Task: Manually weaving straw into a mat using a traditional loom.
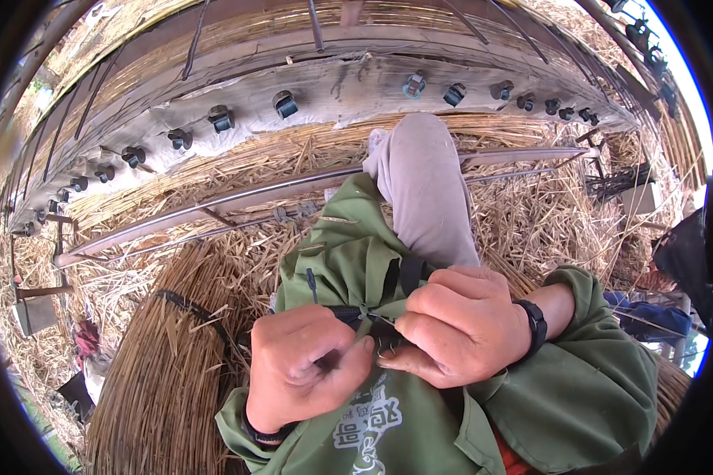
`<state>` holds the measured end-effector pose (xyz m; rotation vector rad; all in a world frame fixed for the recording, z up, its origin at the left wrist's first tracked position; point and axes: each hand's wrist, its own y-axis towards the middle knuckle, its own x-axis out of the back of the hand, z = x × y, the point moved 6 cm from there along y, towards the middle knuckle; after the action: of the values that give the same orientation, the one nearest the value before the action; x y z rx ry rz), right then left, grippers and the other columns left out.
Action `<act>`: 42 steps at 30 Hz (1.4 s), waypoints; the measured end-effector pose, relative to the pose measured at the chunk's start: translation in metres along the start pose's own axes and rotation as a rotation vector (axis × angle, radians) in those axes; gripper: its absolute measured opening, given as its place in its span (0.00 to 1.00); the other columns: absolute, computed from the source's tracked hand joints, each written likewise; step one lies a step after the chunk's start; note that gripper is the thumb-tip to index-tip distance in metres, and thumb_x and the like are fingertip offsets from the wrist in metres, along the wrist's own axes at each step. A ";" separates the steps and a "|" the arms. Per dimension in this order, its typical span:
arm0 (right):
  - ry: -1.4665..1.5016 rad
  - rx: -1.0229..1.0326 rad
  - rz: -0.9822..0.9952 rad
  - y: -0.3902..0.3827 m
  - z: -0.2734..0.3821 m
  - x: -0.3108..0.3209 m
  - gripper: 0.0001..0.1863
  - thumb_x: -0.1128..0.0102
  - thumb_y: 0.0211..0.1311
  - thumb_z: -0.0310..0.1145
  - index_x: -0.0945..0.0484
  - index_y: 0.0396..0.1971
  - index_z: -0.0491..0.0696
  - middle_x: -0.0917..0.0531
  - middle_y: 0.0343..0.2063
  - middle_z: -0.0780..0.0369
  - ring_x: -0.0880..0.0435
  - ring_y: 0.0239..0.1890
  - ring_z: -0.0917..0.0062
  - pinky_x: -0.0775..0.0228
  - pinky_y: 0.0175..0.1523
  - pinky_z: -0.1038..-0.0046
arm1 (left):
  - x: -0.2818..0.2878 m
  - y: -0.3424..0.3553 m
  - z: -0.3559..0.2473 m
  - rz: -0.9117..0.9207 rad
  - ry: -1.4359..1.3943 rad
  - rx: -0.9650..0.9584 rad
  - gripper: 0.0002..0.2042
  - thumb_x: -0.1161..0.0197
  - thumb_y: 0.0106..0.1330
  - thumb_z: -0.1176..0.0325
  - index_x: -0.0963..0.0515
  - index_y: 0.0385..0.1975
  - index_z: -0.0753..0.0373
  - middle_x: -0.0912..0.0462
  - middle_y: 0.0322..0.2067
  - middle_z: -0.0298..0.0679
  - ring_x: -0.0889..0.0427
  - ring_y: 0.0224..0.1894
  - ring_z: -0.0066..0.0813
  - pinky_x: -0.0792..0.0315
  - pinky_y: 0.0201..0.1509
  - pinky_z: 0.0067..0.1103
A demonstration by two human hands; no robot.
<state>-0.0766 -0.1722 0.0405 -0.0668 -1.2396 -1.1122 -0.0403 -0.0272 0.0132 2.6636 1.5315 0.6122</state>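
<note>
Both hands meet at my waist, over the green apron (333,237) I wear. A knotted green cloth tie (364,312) lies between them, beside a dark waistband. My left hand (305,360) is closed, its thumb and curled fingers on the tie's left end, which is partly hidden. My right hand (463,324) pinches the other end, which stretches right from the knot. A thin metal wire or hook shows under the right fingertips; what it belongs to I cannot make out. A dark wristband (535,323) circles my right wrist.
A tied bundle of reeds (154,372) lies at my left. Ahead, a metal rail (214,207) crosses above loose straw (523,210). Beyond it, a long pale beam (333,87) carries a row of dark fittings (222,119). My leg in pale trousers (428,186) extends forward.
</note>
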 end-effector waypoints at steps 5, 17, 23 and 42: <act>0.414 -0.170 0.250 -0.005 -0.029 -0.001 0.28 0.26 0.41 0.48 0.24 0.37 0.43 0.23 0.34 0.60 0.22 0.25 0.75 0.28 0.29 0.75 | 0.008 -0.018 0.012 0.186 -0.022 0.058 0.08 0.28 0.48 0.73 0.23 0.20 0.65 0.28 0.15 0.36 0.30 0.16 0.26 0.40 0.18 0.20; 0.497 -0.502 0.135 -0.009 -0.118 -0.022 0.12 0.33 0.55 0.30 0.24 0.35 0.43 0.20 0.30 0.63 0.23 0.25 0.79 0.30 0.31 0.76 | -0.007 -0.054 0.036 0.422 0.014 0.153 0.17 0.30 0.48 0.79 0.22 0.40 0.65 0.21 0.34 0.41 0.21 0.31 0.32 0.26 0.36 0.22; 0.417 -0.533 0.204 0.004 -0.172 -0.056 0.11 0.35 0.56 0.32 0.23 0.35 0.42 0.17 0.28 0.60 0.18 0.29 0.77 0.27 0.36 0.75 | 0.067 -0.139 0.112 -0.279 -0.707 0.344 0.13 0.37 0.63 0.63 0.24 0.39 0.66 0.20 0.31 0.39 0.23 0.31 0.26 0.28 0.37 0.19; 0.605 -0.658 0.329 -0.022 -0.325 -0.042 0.20 0.50 0.64 0.48 0.25 0.32 0.43 0.24 0.31 0.65 0.28 0.37 0.82 0.39 0.46 0.80 | 0.238 -0.599 0.154 -2.442 0.088 0.446 0.32 0.37 0.63 0.58 0.41 0.63 0.65 0.26 0.52 0.46 0.26 0.48 0.34 0.30 0.44 0.36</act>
<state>0.1431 -0.3465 -0.1298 -0.3882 -0.2809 -1.0950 -0.3794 0.5126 -0.1701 -0.5766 3.0424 0.0139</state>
